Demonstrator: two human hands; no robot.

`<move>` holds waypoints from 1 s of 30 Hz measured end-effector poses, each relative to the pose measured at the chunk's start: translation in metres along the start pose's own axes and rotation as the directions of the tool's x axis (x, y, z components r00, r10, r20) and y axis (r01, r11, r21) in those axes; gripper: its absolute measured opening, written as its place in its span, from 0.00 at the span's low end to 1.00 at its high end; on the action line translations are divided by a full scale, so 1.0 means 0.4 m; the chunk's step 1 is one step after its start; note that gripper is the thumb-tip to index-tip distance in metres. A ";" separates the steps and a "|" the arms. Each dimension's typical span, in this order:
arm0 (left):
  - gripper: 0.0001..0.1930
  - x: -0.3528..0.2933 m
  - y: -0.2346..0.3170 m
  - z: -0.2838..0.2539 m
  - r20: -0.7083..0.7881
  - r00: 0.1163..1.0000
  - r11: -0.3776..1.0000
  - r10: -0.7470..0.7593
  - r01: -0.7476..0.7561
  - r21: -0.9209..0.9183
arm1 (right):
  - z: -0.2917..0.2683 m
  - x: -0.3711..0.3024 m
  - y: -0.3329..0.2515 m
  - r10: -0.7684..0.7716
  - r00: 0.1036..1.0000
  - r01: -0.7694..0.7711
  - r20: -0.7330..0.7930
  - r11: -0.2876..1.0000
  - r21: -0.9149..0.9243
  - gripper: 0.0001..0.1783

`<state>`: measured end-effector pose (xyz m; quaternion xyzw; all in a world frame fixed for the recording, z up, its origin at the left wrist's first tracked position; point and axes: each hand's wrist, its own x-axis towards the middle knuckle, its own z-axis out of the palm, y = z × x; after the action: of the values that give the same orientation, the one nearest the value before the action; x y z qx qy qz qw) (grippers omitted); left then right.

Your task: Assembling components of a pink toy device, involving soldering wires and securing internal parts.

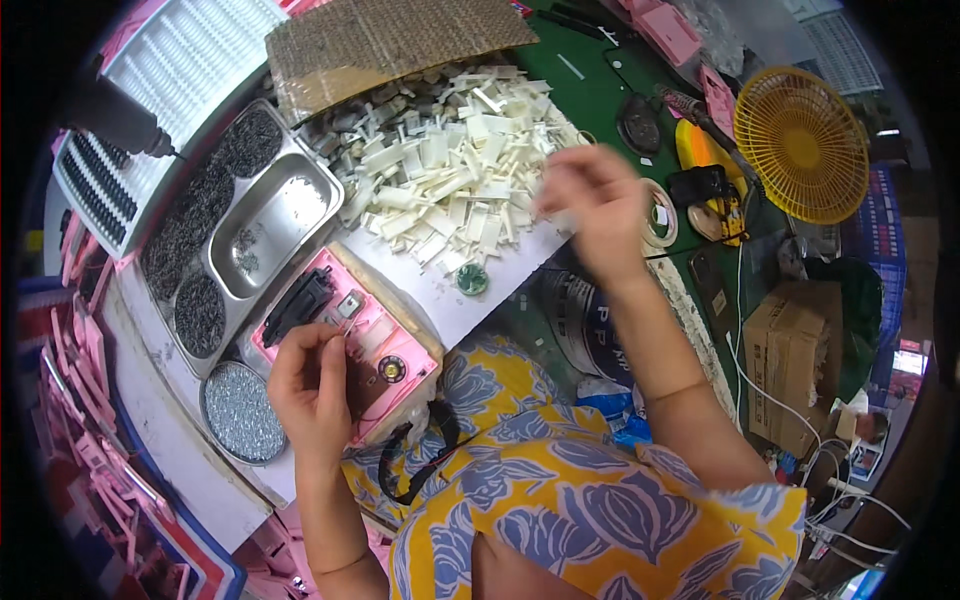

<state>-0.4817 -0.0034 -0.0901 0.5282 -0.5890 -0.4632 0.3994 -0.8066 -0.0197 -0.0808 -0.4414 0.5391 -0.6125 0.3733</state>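
Note:
My left hand [312, 385] rests at the near-left edge of a pink plastic housing [425, 357]. Its thumb and forefinger are pinched together by the housing's inner parts; whatever they hold, if anything, is too small to make out. Inside the housing sit a black part [299, 303], a small metal piece [350, 305] and a round black part with a brass-coloured centre [391, 369]. My right hand [597, 200] is raised at the right edge of a heap of white plastic pieces [440, 175]. Motion blurs its fingers, hiding whether they hold anything.
Left of the housing stand a metal tray [337, 187] with dark screws and a round dish [243, 412] of silvery screws. A power screwdriver [125, 120] hangs at upper left. Cardboard [400, 45] covers the heap's far side. A yellow basket [801, 145] and a carton [795, 365] stand right.

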 end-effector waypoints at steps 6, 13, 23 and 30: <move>0.01 0.019 0.021 -0.007 0.050 0.966 0.953 0.255 -0.260 0.154 | -0.434 0.066 0.012 0.067 0.830 0.068 -0.553 0.973 0.221 0.06; 0.02 0.016 0.031 -0.011 -0.006 0.977 0.960 0.214 -0.209 0.187 | -0.464 0.118 0.000 -0.126 0.602 0.104 -0.789 0.991 -0.079 0.09; 0.07 0.047 -0.030 0.029 -0.077 0.898 0.752 0.433 -0.313 0.580 | -0.093 -0.140 -0.028 -0.045 0.999 0.046 -0.007 0.998 0.042 0.11; 0.07 0.053 -0.026 0.034 -0.048 0.901 0.713 0.431 -0.308 0.630 | 0.093 -0.164 0.038 -0.102 0.895 0.129 0.435 0.991 -0.032 0.14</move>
<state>-0.4946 -0.0229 -0.1041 0.5407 -0.7585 -0.1063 0.3477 -0.7500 0.0270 -0.1037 -0.6085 0.4339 -0.5039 0.4331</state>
